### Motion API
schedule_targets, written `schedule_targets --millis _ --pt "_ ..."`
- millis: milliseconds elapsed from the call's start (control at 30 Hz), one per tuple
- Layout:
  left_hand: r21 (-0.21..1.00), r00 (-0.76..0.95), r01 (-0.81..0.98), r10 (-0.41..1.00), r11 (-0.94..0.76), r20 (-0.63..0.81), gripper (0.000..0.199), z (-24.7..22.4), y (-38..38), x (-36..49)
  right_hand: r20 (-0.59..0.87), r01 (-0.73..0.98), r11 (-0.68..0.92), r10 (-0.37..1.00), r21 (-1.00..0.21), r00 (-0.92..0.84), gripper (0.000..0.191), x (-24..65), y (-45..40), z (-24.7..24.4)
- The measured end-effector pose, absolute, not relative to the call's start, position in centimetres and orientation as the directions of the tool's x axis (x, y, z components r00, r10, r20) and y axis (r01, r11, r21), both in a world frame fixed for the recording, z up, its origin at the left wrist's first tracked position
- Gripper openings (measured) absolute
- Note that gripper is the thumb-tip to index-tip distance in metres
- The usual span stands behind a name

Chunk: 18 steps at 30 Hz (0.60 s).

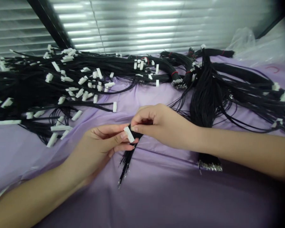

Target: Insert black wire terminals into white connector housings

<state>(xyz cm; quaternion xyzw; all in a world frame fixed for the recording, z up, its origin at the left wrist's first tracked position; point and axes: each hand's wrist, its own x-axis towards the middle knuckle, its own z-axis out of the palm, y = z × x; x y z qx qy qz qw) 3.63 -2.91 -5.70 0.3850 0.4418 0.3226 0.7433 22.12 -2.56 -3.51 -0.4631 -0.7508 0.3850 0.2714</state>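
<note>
Between my hands is a small white connector housing (pixel 129 134) with a row of slots. My left hand (pixel 106 139) pinches it from the left between thumb and fingers. From the other side my right hand (pixel 154 123) closes thumb and forefinger on a black wire (pixel 131 126) at the housing's edge. More black wires (pixel 127 158) with bare metal terminals hang down below the fingers. How far any wire sits inside the housing is too small to tell.
Black cables with white connectors (pixel 83 79) pile up at the left and back. A thick bundle of black wires (pixel 205 95) lies right of centre, its metal terminals toward me. Purple sheeting (pixel 152 190) covers the table. Clear plastic bags (pixel 256 47) lie far right, before window blinds (pixel 156 25).
</note>
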Motion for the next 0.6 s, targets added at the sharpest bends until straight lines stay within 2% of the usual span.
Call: schedule_targets --millis 200,500,600 --pt "0.861 0.365 -0.151 0.837 0.487 -0.409 0.011 -5.85 -3.16 3.63 0.109 0.456 0.305 0.907 -0.836 -0.406 0.017 21.86 -2.94 -3.54" --pt "0.885 0.356 -0.132 0.854 0.447 -0.379 0.012 -5.88 -3.23 3.67 0.087 0.457 0.239 0.941 -0.857 -0.327 0.015 21.20 -3.54 -3.68" --pt "0.902 0.360 -0.114 0.864 0.416 -0.353 0.011 -5.97 -3.36 3.52 0.076 0.399 0.210 0.942 -0.893 -0.326 0.015 21.24 -3.61 -3.58"
